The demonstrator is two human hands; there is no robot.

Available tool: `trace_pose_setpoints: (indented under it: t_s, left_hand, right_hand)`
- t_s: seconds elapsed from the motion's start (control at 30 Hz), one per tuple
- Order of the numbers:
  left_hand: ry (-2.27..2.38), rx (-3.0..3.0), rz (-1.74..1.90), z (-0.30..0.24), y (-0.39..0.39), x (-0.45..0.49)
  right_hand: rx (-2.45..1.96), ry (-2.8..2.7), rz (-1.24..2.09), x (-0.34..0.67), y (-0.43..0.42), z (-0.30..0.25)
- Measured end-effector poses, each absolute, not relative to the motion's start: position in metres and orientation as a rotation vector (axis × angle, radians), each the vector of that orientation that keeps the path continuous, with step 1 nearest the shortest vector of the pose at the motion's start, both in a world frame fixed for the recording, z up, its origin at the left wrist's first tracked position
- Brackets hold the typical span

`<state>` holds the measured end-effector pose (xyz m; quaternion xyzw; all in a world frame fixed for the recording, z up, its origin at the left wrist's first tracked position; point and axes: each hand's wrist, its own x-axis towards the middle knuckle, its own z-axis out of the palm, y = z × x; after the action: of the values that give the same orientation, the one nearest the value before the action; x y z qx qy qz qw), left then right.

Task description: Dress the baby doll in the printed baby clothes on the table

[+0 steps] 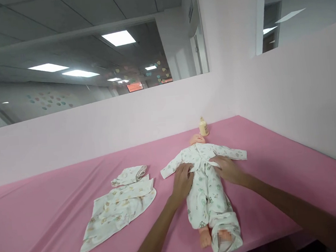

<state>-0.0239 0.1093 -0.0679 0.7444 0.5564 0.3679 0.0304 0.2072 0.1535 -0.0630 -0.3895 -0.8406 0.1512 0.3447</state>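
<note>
A baby doll (pixel 197 139) lies on its back, head toward the wall, dressed in a white printed baby shirt (pixel 191 152) and matching trousers (pixel 216 194). At the waist, my left hand (pixel 183 179) has its fingers curled on the shirt's lower edge, on the left side. Across from it, my right hand (pixel 229 169) pinches the hem on the right side. The cloth parts in a V between both hands, over the top of the trousers. One bare doll foot (pixel 205 237) sticks out of its trouser leg; the other is inside a wide, bunched cuff and blurred.
More printed baby clothing (pixel 120 206) lies spread to the left, with a folded printed piece (pixel 129 175) above it. A pale yellow pump bottle (pixel 204 127) stands behind the doll's head. The pink-covered table (pixel 52 218) meets white walls (pixel 144 120) at the back and right.
</note>
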Motion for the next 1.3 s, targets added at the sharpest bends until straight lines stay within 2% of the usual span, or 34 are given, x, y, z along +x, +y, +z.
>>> trace_pose_setpoints:
  t_s: [0.2, 0.5, 0.73, 0.97, 1.13, 1.3]
  left_hand:
    - [1.966, 2.133, 1.121, -0.061, 0.107, -0.032]
    - [2.056, 2.273, 0.785, -0.055, 0.11, -0.045]
    - [2.228, 2.256, 0.661, -0.061, 0.113, -0.051]
    - [2.194, 1.916, 0.832, -0.073, 0.121, -0.052]
    - [2.274, 2.036, 0.801, -0.065, 0.115, -0.048]
    - [2.149, 2.185, 1.053, -0.058, 0.108, -0.037]
  right_hand:
    - [-1.193, -1.989, 0.288, 0.212, 0.164, -0.097]
    - [-1.364, -1.915, 0.38, 0.211, 0.187, -0.112]
    - [-1.631, -1.824, 0.106, 0.23, 0.177, -0.103]
    - [-1.217, -2.248, 0.031, 0.215, 0.154, -0.118]
    - [-1.142, -2.183, -0.014, 0.213, 0.155, -0.122]
    - [-1.09, -1.901, 0.021, 0.207, 0.155, -0.11]
